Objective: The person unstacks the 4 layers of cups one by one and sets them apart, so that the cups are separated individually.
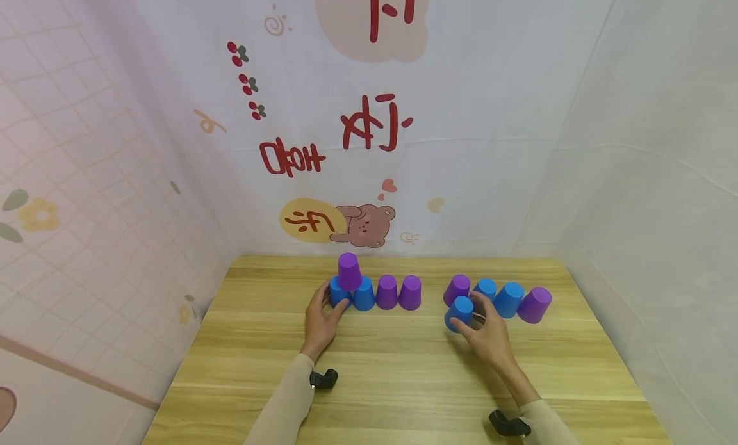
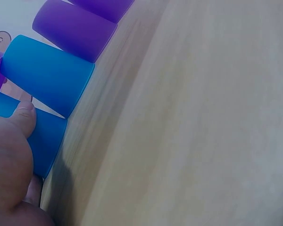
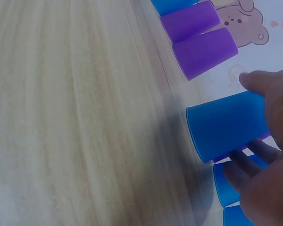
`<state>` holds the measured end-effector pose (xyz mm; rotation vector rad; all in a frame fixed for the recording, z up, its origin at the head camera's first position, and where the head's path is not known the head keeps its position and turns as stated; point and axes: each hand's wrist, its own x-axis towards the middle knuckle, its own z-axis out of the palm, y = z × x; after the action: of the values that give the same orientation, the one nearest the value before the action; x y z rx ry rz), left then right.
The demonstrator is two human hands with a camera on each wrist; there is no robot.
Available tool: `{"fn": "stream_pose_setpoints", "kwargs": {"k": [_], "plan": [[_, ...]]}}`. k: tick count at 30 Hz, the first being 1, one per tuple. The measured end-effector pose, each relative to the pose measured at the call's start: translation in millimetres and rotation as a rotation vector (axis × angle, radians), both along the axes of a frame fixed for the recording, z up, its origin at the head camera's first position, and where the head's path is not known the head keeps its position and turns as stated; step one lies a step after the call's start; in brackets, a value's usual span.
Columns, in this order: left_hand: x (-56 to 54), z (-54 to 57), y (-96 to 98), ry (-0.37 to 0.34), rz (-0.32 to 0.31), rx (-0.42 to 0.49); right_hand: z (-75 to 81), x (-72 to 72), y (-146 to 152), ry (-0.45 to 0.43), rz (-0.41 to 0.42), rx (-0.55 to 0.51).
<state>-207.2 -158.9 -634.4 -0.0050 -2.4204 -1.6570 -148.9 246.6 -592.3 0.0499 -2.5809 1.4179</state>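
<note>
My left hand [image 1: 321, 323] holds the leftmost upside-down blue cup [image 2: 48, 141], its thumb along the near side. Beside that cup stands a second blue cup [image 1: 364, 296], and a purple cup [image 1: 348, 272] sits upside down on top of the pair. Two purple cups [image 1: 387, 292] continue this row to the right. In front of the right-hand row, my right hand [image 1: 490, 336] grips another upside-down blue cup [image 3: 228, 125] between thumb and fingers. Behind it are a purple cup [image 1: 458, 287] and a blue cup [image 1: 486, 287], partly covered by the hand.
Further right in that row stand a blue cup [image 1: 508, 299] and a purple cup [image 1: 534, 305]. The wooden table [image 1: 380, 381] meets a printed cloth wall [image 1: 484, 195] at the back, with more cloth at both sides. A gap separates the two cup rows.
</note>
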Motion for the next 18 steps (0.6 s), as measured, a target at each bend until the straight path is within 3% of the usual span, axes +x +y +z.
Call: {"fn": "stream_pose_setpoints", "kwargs": {"k": [9, 18], "plan": [[-0.7, -2.7, 0.0, 0.031, 0.003, 0.004, 2.4, 5.3, 0.3, -0.018, 0.021, 0.009], [0.1, 1.4, 0.2, 0.005, -0.003, 0.013, 11.1, 10.4, -0.1, -0.029, 0.048, 0.006]]}}
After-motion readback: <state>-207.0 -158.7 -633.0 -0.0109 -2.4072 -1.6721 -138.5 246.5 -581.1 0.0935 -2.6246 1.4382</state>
